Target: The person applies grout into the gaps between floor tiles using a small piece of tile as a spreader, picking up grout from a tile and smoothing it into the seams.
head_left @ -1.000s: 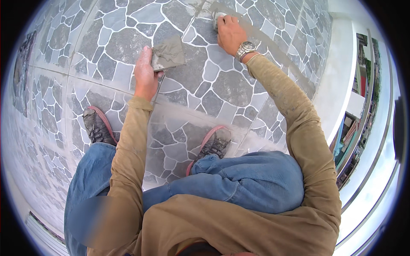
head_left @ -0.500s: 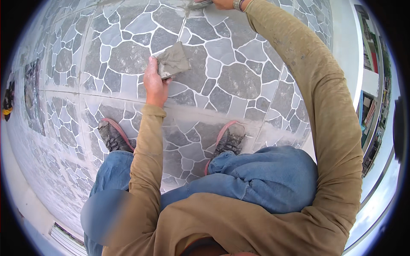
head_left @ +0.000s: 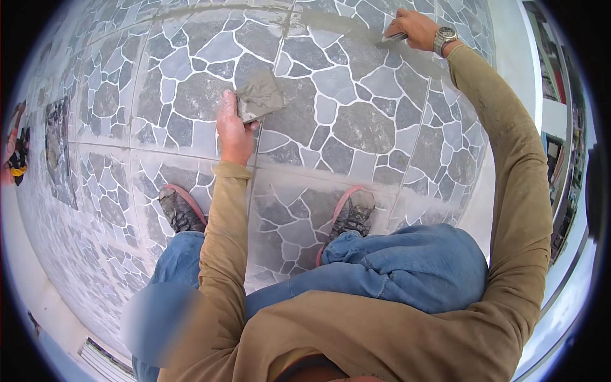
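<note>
Wet grey mortar (head_left: pixel 264 91) lies heaped on a small square slab or board, whose own surface is mostly covered. My left hand (head_left: pixel 235 132) grips this mortar-covered board by its near left edge, thumb on top, a little above the floor. Farther off to the right, my right hand (head_left: pixel 415 30) is closed round a small flat metal scraper (head_left: pixel 396 37), its blade low against the tiles. Grey mortar is smeared along the tile joint (head_left: pixel 337 23) beside that blade. Most of the scraper's handle is hidden in my fingers.
Stone-patterned floor tiles (head_left: pixel 363 127) with white lines spread all round me. My two dark shoes (head_left: pixel 181 210) with pink soles rest on them. A pale ledge (head_left: pixel 515 83) runs along the right. At the far left edge, another person (head_left: pixel 16 149) is partly visible.
My right hand with the scraper has swept to the right and somewhat nearer along the joint, leaving grey mortar smeared there. My left hand keeps hold of the mortar-covered board, almost unmoved.
</note>
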`<action>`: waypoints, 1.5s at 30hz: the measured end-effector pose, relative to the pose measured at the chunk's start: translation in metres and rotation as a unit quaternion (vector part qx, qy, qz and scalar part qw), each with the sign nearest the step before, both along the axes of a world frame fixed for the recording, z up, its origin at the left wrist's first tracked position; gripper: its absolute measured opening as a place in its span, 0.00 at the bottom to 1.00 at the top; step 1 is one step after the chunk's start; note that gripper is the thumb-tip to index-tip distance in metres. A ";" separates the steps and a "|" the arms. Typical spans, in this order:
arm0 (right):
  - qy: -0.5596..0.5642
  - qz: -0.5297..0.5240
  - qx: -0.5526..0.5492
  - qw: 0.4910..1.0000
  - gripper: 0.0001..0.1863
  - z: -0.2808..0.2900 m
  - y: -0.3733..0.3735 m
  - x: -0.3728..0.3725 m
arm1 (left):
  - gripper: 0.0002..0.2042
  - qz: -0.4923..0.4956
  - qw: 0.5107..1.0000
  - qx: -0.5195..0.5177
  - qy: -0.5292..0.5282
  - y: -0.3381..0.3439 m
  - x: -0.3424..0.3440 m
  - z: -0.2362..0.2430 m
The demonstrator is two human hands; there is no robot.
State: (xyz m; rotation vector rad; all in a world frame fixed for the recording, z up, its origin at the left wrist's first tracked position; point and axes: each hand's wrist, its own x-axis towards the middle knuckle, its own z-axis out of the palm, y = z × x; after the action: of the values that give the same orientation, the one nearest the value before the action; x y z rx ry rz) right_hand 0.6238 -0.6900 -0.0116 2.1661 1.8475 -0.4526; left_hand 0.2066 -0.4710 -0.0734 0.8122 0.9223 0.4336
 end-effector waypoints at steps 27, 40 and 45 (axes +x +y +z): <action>0.032 0.047 0.153 0.987 0.18 -0.027 0.015 -0.016 | 0.22 -0.084 0.996 -0.033 -0.010 -0.038 0.033 -0.015; 0.045 -0.227 0.205 0.951 0.30 -0.011 -0.183 0.018 | 0.23 -0.066 0.998 -0.013 -0.019 -0.075 0.056 -0.039; 0.186 -0.429 0.327 0.821 0.29 -0.015 -0.220 0.046 | 0.23 -0.115 0.993 0.008 -0.034 -0.069 0.050 -0.056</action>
State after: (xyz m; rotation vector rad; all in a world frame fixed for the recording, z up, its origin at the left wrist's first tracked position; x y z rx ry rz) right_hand 0.6699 -0.9103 -0.0265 3.6028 1.1111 -0.4578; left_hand 0.2562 -0.5398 -0.1297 0.9022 0.7524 0.2666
